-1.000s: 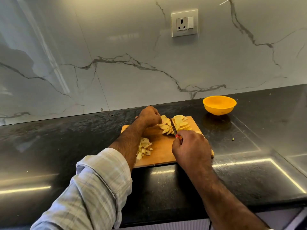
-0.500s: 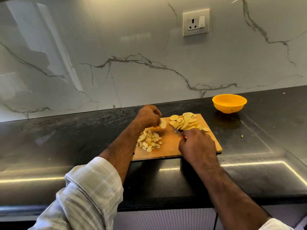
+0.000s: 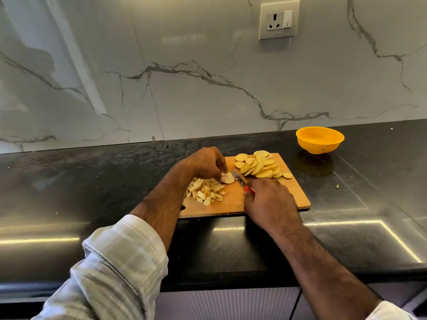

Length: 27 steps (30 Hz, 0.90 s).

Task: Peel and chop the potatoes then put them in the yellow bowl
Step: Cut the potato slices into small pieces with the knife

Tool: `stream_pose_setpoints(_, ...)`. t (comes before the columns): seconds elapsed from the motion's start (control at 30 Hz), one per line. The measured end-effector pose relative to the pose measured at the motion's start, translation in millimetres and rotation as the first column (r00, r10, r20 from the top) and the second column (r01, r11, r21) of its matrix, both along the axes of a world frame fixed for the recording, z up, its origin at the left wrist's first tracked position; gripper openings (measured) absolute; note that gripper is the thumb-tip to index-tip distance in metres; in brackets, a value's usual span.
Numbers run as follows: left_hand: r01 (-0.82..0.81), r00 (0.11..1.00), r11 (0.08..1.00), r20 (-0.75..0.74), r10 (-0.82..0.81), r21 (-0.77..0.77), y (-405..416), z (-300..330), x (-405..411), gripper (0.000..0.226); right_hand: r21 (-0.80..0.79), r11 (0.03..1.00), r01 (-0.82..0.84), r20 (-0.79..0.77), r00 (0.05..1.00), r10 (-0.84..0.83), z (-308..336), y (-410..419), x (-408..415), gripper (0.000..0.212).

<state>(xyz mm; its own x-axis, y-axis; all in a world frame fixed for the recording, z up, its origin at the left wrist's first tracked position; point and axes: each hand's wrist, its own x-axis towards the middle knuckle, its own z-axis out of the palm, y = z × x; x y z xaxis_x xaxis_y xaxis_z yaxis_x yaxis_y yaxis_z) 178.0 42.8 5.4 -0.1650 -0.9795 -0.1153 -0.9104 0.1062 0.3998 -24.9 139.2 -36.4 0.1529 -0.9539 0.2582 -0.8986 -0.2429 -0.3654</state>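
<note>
Since half a second ago the left hand [image 3: 206, 163] has carried its potato slice [image 3: 228, 178] down onto the cutting board [image 3: 233, 202], fingertips now pinching it just right of the chopped pile [image 3: 205, 191]. Beside that slice lies the knife [image 3: 240, 177], blade angled toward the board's far edge, its red handle wrapped in the curled fingers of the right hand [image 3: 269, 202]. Uncut slices [image 3: 261, 166] are heaped at the board's far right corner (overlapping one another). Beyond that corner, well apart from the board, the yellow bowl [image 3: 320, 140] sits on the black counter [image 3: 69, 181].
</note>
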Motion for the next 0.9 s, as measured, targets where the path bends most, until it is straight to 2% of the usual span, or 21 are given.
stream_pose_setpoints(0.2, 0.001, 0.997, 0.998, -0.071, -0.006, -0.058, -9, -19, 12, 0.015, -0.035, 0.999, -0.009, -0.052, 0.999, 0.008, 0, 1, 5, 0.021)
stream_pose_setpoints(0.4, 0.082, 0.997, 0.986, 0.005, -0.083, -0.145, 1, -19, 11, 0.018, -0.112, 0.993, -0.032, -0.08, 0.996, 0.023, 0, 13, 18, 0.027)
stream_pose_setpoints(0.63, 0.074, 0.99, 0.986, -0.104, -0.09, -0.152, -2, -25, 19, 0.008, -0.01, 0.995, -0.097, -0.246, 0.965, 0.092, 9, 24, 29, 0.035)
stream_pose_setpoints(0.9, 0.033, 0.999, 0.991, -0.036, -0.038, -0.127, -2, -21, 19, 0.009, 0.077, 0.993, -0.088, -0.237, 0.966, 0.104, 20, 7, 41, 0.026)
